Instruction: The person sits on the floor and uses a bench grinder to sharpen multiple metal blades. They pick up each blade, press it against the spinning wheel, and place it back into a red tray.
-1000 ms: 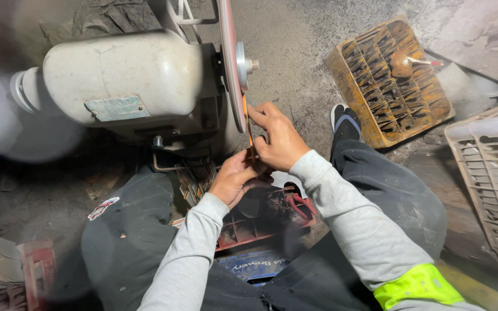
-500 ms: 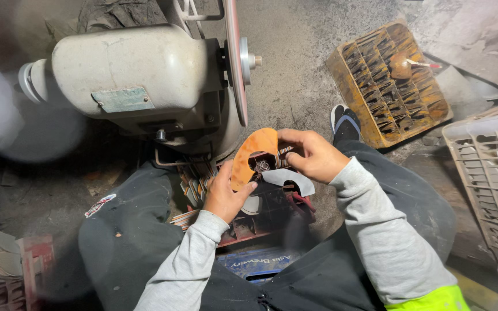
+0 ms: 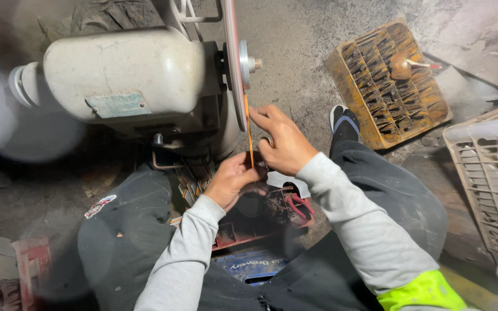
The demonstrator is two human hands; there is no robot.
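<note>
Both hands pinch a thin orange-brown flat piece (image 3: 249, 133), held edge-on and upright against the face of the grinding wheel (image 3: 231, 63) — right hand (image 3: 283, 141) closed on its upper edge, left hand (image 3: 233, 177) closed on the lower end. The piece touches the disc just below the axle nut; little clearance there, fingers close to the wheel rim. The grey motor housing (image 3: 122, 75) blocks the left side. Open room lies to the right, over bare dusty concrete floor (image 3: 301, 52). An orange slotted crate (image 3: 390, 86) sits well apart at upper right, a pale plastic crate (image 3: 491, 178) at the right edge. The person's knees bracket the work — a sandalled foot (image 3: 343, 122) just beside the right hand.
</note>
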